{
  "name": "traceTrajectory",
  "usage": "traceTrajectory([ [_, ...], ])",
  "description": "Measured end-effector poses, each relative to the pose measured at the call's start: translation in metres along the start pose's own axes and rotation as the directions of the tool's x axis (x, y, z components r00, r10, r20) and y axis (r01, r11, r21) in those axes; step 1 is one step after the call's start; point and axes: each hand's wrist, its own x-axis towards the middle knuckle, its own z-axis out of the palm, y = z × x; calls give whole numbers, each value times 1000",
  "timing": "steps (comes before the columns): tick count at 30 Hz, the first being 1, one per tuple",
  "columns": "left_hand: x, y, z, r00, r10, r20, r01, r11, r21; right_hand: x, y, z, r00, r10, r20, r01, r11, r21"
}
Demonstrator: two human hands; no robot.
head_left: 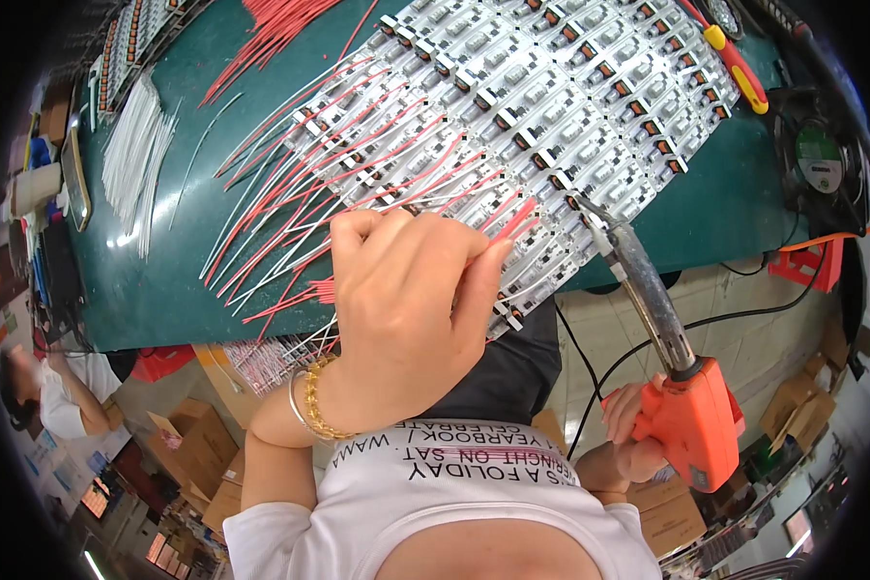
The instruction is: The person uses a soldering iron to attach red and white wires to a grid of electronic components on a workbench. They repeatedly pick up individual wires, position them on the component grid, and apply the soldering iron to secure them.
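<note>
My left hand [411, 290], with a bracelet at its wrist, is closed around a bundle of red wires [519, 219]. Their ends stick out past thumb and forefinger, and more of the bundle shows on the hand's other side. It hovers over the near edge of a large panel of small white circuit boards [512, 87]. Red and white wires [290, 208] fan out leftward from the panel's near-left rows. My right hand [628, 425] grips the orange handle of a soldering gun [691, 425]. The gun's tip points at the boards, near the panel's right-hand edge; contact is unclear.
Loose white wires [135, 155] and a pile of red wires [271, 34] lie on the green tabletop [213, 126]. A yellow-and-red screwdriver handle [739, 72] rests beside the panel. A round black fan-like device [822, 159] stands right. Black cable crosses below. Another person [68, 391] sits at left.
</note>
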Motion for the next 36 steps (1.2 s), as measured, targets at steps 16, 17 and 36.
traceTrajectory([
  [16,-4,-2,7,998,46,-49,-40,993,115,-7,-4,2,988,56,-142,-117,875,-469],
  [17,-5,-2,7,998,47,-51,-41,992,117,-8,-3,1,991,52,-126,-106,876,-470],
  [36,-1,7,1,994,72,-83,-67,996,67,-7,-5,3,995,81,-50,-80,996,38],
])
